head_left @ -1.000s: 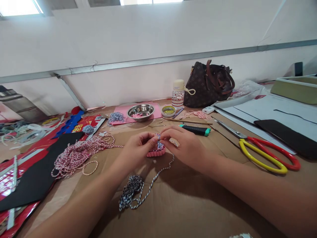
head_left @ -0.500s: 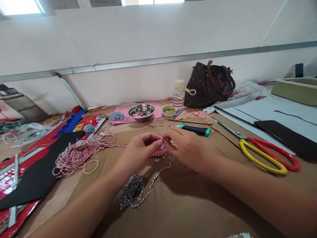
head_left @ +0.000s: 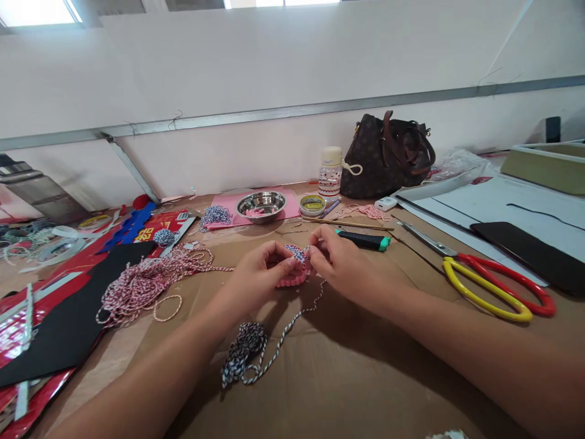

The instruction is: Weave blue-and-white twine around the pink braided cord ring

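Head view: gripping pink-rimmed cord piece (head_left: pixel 296 252) in left hand (head_left: pixel 256 268), pinching its edge with right hand (head_left: pixel 337 259); seemingly fastening there, likely needing steady tension next.

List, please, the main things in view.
bag: 1, brown, back right
bottle: 1, clear, beside bag
flask: 1, grey, far left
bowl: 1, silver, on pink sheet
scissors: 1 pair, red and yellow handles, right
cutter: 1, black and green, left of scissors
cord heap: 1, red and white, left
cord bundles: 3, dark and white, left and centre
craft piece: 1, pink and blue, centre
left hand: 1, bare, holding craft piece
right hand: 1, bare, at craft piece
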A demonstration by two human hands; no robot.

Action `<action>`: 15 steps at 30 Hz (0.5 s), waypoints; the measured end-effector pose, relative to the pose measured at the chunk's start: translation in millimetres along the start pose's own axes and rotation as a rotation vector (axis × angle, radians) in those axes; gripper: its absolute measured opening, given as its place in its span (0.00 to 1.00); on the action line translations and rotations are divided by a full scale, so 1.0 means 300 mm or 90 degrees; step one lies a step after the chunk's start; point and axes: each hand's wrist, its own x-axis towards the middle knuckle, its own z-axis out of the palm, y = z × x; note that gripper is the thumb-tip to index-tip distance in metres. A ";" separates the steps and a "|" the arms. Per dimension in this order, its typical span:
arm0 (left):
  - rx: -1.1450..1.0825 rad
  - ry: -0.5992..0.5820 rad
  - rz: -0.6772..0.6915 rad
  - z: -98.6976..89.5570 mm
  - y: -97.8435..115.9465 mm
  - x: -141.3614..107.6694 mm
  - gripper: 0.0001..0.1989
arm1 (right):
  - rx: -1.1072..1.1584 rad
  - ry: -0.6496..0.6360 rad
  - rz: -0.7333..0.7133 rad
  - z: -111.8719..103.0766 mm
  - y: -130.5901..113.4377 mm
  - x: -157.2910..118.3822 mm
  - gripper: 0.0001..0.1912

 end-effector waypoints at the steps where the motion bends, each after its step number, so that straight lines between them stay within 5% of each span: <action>1: 0.016 -0.008 0.006 -0.001 0.001 -0.002 0.09 | -0.006 0.003 0.002 0.001 0.001 0.001 0.03; 15: 0.257 0.021 0.043 0.003 0.011 -0.003 0.10 | 0.084 -0.048 -0.046 -0.070 -0.006 -0.030 0.05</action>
